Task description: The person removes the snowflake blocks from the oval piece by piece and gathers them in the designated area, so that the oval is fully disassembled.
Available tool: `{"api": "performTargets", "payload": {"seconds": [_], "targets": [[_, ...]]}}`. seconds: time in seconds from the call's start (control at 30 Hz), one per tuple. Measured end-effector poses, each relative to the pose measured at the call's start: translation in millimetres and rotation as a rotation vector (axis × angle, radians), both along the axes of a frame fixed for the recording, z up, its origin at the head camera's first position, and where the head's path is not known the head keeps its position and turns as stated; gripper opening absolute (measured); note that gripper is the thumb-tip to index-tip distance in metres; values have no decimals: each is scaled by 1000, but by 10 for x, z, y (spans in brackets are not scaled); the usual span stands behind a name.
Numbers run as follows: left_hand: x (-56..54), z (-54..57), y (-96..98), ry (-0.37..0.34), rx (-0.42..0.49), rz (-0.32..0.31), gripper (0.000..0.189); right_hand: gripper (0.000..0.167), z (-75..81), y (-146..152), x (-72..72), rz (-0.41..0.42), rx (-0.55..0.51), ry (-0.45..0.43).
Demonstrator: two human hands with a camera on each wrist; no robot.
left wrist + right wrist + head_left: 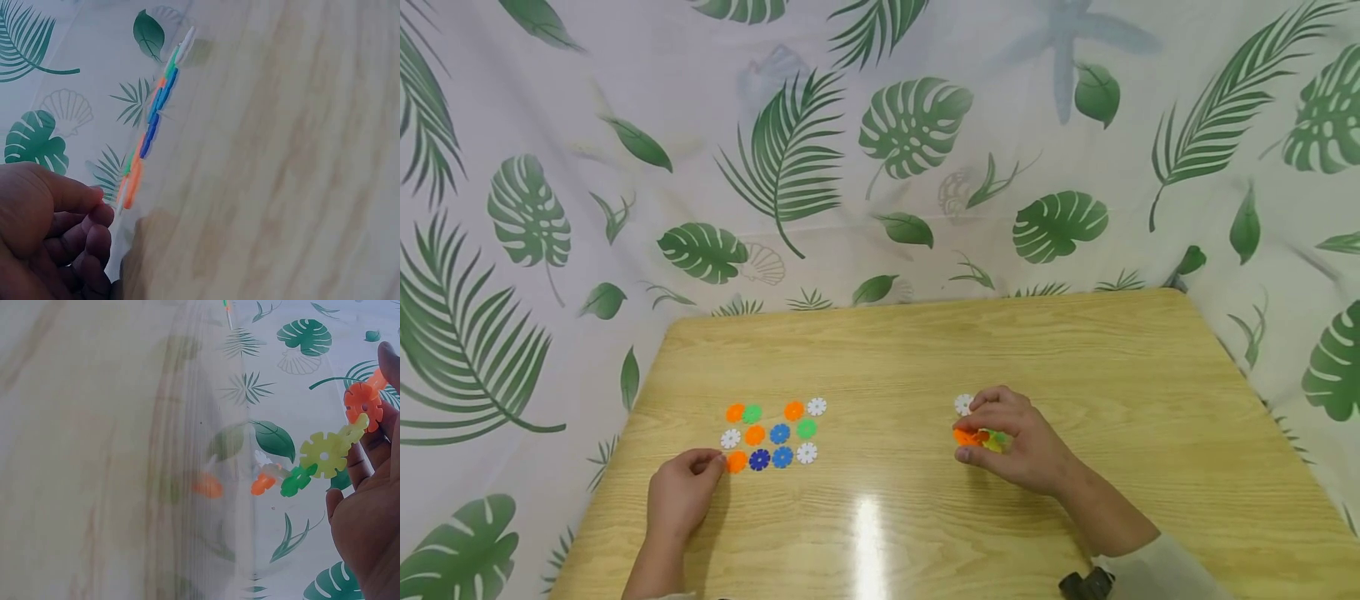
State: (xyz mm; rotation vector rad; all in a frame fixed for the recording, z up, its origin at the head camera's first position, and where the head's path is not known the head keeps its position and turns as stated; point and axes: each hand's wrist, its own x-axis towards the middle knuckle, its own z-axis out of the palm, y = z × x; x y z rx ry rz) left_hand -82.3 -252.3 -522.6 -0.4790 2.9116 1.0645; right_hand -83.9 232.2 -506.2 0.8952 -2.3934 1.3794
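My right hand [1018, 437] grips a chain of slotted plastic snowflake discs at the right middle of the table. In the right wrist view its orange disc [362, 406] sits by the fingers, followed by a yellow disc [324, 455] and a green disc [299, 480], with orange and white beyond. A white disc [964, 405] shows past the fingertips in the head view. My left hand [681, 492] rests at the left, fingers loosely curled, fingertips right beside an orange disc [737, 462]. That disc belongs to a group lying flat in three rows, including a dark blue disc [759, 460].
More discs of the group lie to the right of the left hand, among them a green disc [807, 429] and a white disc [817, 407]. The wooden table [887, 358] meets a leaf-printed cloth [820, 275] along its back and sides.
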Motion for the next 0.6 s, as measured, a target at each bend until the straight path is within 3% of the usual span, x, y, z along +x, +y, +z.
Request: {"api": "performTargets", "payload": {"seconds": [0.37,0.6], "targets": [[6,91,139,52,97,-8,32,34,1,15,-17,2,19,22],[-9,178,332,112,241,-34,29,32,13,9,-7,7,14,9]]}}
